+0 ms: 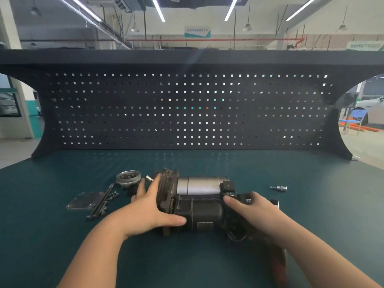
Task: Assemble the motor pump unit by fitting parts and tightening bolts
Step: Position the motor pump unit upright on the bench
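Observation:
The motor pump unit [199, 206] lies on its side in the middle of the green bench, a dark body in front and a silver cylinder behind. My left hand [149, 206] grips its finned left end, thumb stretched along the front. My right hand [249, 208] holds the dark right end, fingers curled over the top. To the left lie a flat metal cover plate [85, 201], several long black bolts [104, 202] and a round metal housing [128, 178].
A small silver fitting [280, 188] lies on the bench to the right. A red-handled tool [279, 260] pokes out under my right forearm. A dark pegboard [187, 109] closes off the back of the bench.

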A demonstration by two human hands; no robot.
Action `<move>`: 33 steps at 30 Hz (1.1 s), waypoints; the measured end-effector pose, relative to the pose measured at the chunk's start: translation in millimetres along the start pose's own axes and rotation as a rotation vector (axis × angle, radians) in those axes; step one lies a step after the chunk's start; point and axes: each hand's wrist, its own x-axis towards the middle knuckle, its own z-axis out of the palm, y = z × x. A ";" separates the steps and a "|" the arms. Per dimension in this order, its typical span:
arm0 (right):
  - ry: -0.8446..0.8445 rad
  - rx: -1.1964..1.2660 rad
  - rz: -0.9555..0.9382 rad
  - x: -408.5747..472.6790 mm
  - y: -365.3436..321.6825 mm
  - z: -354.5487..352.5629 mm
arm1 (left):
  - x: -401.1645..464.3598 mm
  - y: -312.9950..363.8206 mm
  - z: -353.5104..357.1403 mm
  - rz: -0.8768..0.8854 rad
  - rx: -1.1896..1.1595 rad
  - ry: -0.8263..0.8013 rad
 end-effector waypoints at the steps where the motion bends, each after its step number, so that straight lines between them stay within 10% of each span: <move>1: 0.012 -0.122 -0.051 -0.5 -0.3 0.7 | 1.2 0.5 2.5 -0.014 0.008 0.020; 7: 0.037 -0.330 -0.119 11.1 3.1 6.6 | 5.5 0.7 13.0 0.012 0.017 0.087; 14: 0.076 0.327 -0.027 20.3 -10.4 25.3 | -0.6 1.9 20.8 0.137 -0.227 0.128; 33: 0.146 -0.006 -0.035 21.2 -36.7 -33.8 | -6.9 44.2 60.5 0.048 -0.485 0.216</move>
